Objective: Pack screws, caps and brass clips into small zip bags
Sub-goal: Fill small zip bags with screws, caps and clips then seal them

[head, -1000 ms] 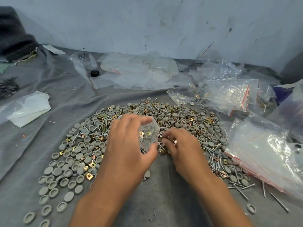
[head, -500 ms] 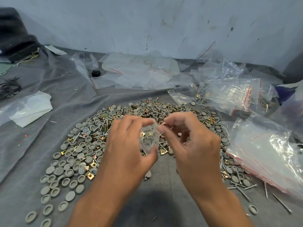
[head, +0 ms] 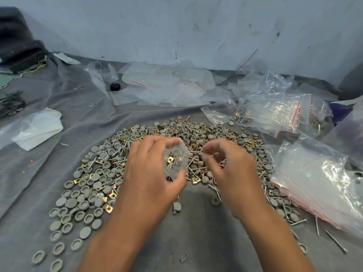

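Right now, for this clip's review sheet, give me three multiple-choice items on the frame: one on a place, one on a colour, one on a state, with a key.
1. Where is the small zip bag?
A. Held in the left hand
B. Flat on the grey cloth
C. Against the wall

2. What colour are the caps?
A. Red
B. Grey
C. Black

3. What state is the small zip bag in?
A. Empty
B. Torn in half
C. Already holding parts

Key: 1 A, thumb and fingers grip its edges. 2 B, grey discs fill the pile. 3 C, a brass clip and screws show through the plastic.
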Demonstrator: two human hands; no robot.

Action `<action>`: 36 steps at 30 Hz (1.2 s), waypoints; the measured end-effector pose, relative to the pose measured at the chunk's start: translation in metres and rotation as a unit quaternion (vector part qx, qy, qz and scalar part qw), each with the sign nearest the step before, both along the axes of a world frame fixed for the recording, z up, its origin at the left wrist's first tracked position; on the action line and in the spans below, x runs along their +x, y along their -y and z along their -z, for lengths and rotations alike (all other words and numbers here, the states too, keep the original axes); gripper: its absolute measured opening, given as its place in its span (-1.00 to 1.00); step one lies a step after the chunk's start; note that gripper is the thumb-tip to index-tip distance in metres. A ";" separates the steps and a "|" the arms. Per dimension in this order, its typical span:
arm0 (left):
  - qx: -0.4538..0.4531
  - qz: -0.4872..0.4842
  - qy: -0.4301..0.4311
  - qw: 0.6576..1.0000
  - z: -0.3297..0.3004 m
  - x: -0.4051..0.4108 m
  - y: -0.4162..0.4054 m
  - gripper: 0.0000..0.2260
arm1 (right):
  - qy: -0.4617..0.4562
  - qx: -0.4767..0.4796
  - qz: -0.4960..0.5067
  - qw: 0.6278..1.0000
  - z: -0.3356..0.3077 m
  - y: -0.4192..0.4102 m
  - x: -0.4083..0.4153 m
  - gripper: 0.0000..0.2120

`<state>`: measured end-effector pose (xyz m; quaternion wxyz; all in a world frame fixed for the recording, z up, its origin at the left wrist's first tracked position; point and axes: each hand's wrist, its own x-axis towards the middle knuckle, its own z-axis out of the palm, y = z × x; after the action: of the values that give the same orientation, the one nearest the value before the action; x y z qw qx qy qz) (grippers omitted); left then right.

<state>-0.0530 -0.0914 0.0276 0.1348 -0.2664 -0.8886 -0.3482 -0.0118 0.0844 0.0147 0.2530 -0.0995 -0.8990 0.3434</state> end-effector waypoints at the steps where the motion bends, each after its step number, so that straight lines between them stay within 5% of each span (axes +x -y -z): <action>1: 0.000 -0.001 0.003 1.000 0.000 0.000 0.000 -0.54 | 0.081 0.008 0.002 0.997 0.006 -0.003 -0.002 -0.87; 5: 0.004 -0.002 0.004 1.000 -0.001 0.000 0.000 -0.54 | 0.238 0.105 0.000 0.966 0.025 0.004 -0.005 -0.80; 13: 0.008 -0.003 0.003 1.000 -0.001 -0.001 0.001 -0.54 | 0.249 0.186 0.010 0.950 0.029 0.008 -0.003 -0.68; 21: 0.005 -0.002 0.004 1.000 0.000 -0.001 0.002 -0.55 | 0.229 0.246 -0.048 0.941 0.035 -0.006 0.005 -0.79; 24: 0.008 -0.003 0.002 1.000 0.000 -0.001 0.002 -0.54 | 0.207 0.212 -0.049 0.954 0.037 -0.012 0.006 -0.79; 30: 0.009 0.004 0.001 1.000 0.000 0.000 -0.001 -0.55 | 0.099 -0.119 -0.070 0.986 0.022 -0.012 0.004 -0.83; 36: 0.009 0.008 -0.001 1.000 0.002 0.000 0.000 -0.55 | 0.157 0.069 -0.066 0.983 0.026 -0.012 0.009 -0.90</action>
<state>-0.0526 -0.0911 0.0261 0.1351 -0.2725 -0.8832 -0.3570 -0.0030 0.0964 -0.0113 0.0917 -0.0746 -0.9537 0.2766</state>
